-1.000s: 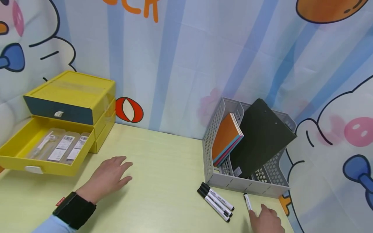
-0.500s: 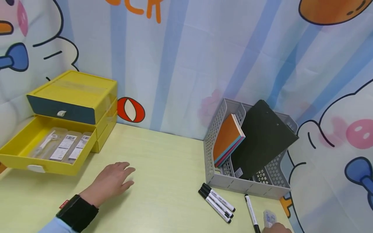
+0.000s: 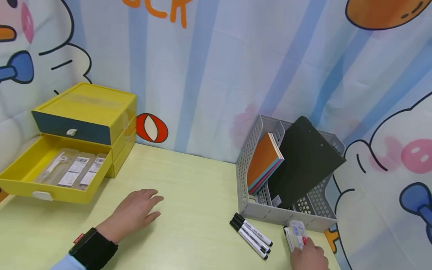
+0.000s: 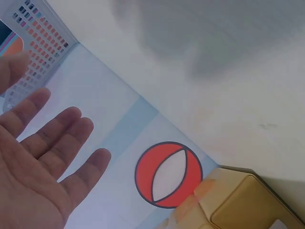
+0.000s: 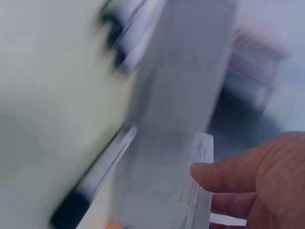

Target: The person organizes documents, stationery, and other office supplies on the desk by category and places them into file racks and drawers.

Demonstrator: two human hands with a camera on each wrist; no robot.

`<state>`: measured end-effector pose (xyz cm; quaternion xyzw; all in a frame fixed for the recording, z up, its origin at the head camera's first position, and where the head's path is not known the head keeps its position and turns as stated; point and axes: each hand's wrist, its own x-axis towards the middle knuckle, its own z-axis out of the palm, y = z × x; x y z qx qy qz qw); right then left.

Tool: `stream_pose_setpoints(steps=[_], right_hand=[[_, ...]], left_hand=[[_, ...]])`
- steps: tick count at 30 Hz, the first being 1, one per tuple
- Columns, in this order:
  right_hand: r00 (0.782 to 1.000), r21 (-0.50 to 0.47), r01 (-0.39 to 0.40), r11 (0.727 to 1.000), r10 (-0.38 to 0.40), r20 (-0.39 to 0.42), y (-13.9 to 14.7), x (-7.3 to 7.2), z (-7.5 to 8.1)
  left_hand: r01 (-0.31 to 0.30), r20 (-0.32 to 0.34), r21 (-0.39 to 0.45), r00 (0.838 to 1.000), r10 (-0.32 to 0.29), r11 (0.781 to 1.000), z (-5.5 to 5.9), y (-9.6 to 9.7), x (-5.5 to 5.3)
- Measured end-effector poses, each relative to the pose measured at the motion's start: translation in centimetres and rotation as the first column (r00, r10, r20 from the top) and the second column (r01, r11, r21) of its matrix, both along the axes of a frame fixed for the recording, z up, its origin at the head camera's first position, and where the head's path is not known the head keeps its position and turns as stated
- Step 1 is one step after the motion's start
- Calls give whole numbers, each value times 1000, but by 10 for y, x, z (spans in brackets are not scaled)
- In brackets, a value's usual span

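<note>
My right hand [image 3: 309, 257] grips a small clear plastic case [image 3: 298, 233] by its near end, in front of the grey organizer. In the right wrist view, the thumb [image 5: 224, 176] presses one side of the see-through case [image 5: 202, 148], with fingers behind it. A white marker with a black cap [image 3: 287, 238] lies on the table, partly covered by the case. My left hand [image 3: 133, 210] hovers over the table with fingers spread, holding nothing. Beside it stands a pulled-out yellow drawer [image 3: 64, 193] with several clear boxes [image 3: 75, 171] inside.
Three white markers [image 3: 251, 236] lie side by side left of my right hand. The grey organizer [image 3: 287, 215] holds notebooks [image 3: 263, 161] and a dark clipboard [image 3: 302, 161]. Yellow drawer units [image 3: 87, 103] stand at the back left, before a printed curtain [image 3: 209, 75].
The right hand dropped to the frame's bottom edge beside the case, then came back up and forward holding it. The left hand drifted slightly right.
</note>
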<state>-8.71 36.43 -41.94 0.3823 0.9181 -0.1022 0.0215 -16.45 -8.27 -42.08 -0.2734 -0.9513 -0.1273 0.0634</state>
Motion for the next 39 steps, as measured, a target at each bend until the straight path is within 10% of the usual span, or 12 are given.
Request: stream_pose_setpoints(steps=[4,9,15,20,23,29,34,39], right_hand=[[952,79,-242,967,252,-172,-50,2,8],[720,282,-523,804,594,-359,-108,4,-6],[493,327,-768,551,834,-249,-161,1,-12],[356,310,-861,404,913,-201,-181,2,-7],[360,266,-871,413,905,-228,-181,1,-6],[465,215,-817,535,832,-301,-162,-1,-5],[507,239,-768,594,792,-340,-143,-2,-6],[553,222,-736,639,758,-346,-131,-3,-7]], left_hand=[[42,-5,24,999,-42,999,3,11,4],[108,41,48,993,-110,993,6,30,9],[230,32,17,972,-231,973,1,51,19],[297,62,37,952,-299,954,-3,58,25],[293,86,66,951,-298,954,-3,56,25],[170,114,126,976,-185,977,3,36,19],[21,28,201,999,-27,979,12,6,15],[-114,-70,287,988,139,951,22,-32,16]])
